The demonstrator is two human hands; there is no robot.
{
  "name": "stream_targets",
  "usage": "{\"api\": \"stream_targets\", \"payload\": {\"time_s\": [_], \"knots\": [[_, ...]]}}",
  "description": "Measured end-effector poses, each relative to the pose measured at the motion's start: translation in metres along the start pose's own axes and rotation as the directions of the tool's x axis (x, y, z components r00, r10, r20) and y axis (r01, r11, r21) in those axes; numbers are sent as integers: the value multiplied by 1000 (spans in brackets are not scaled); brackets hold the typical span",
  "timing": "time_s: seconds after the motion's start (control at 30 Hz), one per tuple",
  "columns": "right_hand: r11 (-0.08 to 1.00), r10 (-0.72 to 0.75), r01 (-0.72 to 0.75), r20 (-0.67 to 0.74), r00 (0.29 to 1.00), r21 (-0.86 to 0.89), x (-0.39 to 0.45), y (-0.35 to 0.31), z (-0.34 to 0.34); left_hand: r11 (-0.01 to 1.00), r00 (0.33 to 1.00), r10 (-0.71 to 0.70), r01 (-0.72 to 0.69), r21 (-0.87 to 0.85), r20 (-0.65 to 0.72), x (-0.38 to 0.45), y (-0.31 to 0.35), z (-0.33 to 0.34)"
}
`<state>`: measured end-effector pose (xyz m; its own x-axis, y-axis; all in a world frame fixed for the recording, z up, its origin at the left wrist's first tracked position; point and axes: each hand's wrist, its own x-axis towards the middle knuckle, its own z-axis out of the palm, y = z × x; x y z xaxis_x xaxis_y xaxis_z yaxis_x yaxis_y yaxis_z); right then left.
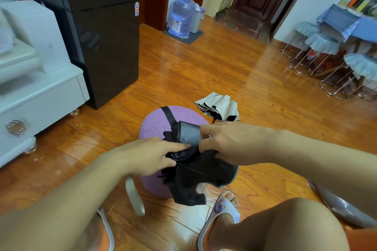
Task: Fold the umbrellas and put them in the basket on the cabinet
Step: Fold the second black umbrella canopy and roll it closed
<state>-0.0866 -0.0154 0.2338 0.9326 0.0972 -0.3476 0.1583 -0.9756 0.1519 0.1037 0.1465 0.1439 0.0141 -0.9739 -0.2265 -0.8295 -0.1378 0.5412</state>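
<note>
Left hand (151, 157) and right hand (230, 142) apparently pinch, fingers curled.

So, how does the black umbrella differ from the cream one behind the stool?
The black umbrella is in both hands, left hand and right hand, over the purple stool; the cream umbrella lies untouched on the floor. The black one shows black cloth with a grey edge, while the cream one is pale outside with a black lining. Both are collapsed, with loose, unwrapped folds.
</note>
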Motion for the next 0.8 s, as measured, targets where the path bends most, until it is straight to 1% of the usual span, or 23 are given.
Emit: {"api": "stream_targets", "payload": {"time_s": [0.07,0.13,0.2,0.3,0.33,0.37,0.43,0.47,0.53,0.6,0.7,0.77,0.8], "knots": [[998,37,-39,-21,999,-55,1,1,1,998,999,-21,19,-66,-35,2,-5,0],[972,107,-112,-36,994,-206,3,3,2,989,998,-52,45,-141,-46,4,-14,2],[933,106,-142,-122,987,-332,4,4,1,980,993,-79,62,-188,-85,6,-17,1],[898,15,-153,-319,948,-412,5,5,-6,959,964,-151,89,-270,-218,6,-11,-4],[894,-6,-154,-354,935,-422,5,5,-11,956,953,-185,118,-268,-242,5,-6,-7],[892,-24,-141,-355,934,-430,5,7,-17,955,940,-211,141,-260,-267,4,-3,-9],[886,-48,-94,-292,955,-454,7,12,-26,957,922,-242,175,-232,-302,3,1,-11],[883,-48,-70,-238,970,-464,10,14,-29,958,917,-248,186,-216,-311,3,0,-11],[893,-73,-16,-181,981,-449,15,18,-30,964,918,-243,193,-183,-313,3,2,-13],[912,-110,20,-198,974,-410,17,21,-30,970,927,-229,193,-146,-297,2,3,-13],[916,-191,91,-227,955,-391,19,27,-29,968,939,-229,192,-161,-258,0,2,-11],[940,-224,124,-301,927,-317,24,28,-29,972,946,-214,182,-149,-245,0,2,-10],[958,-205,120,-332,921,-259,27,27,-29,974,948,-204,172,-145,-246,-1,4,-10]]}}
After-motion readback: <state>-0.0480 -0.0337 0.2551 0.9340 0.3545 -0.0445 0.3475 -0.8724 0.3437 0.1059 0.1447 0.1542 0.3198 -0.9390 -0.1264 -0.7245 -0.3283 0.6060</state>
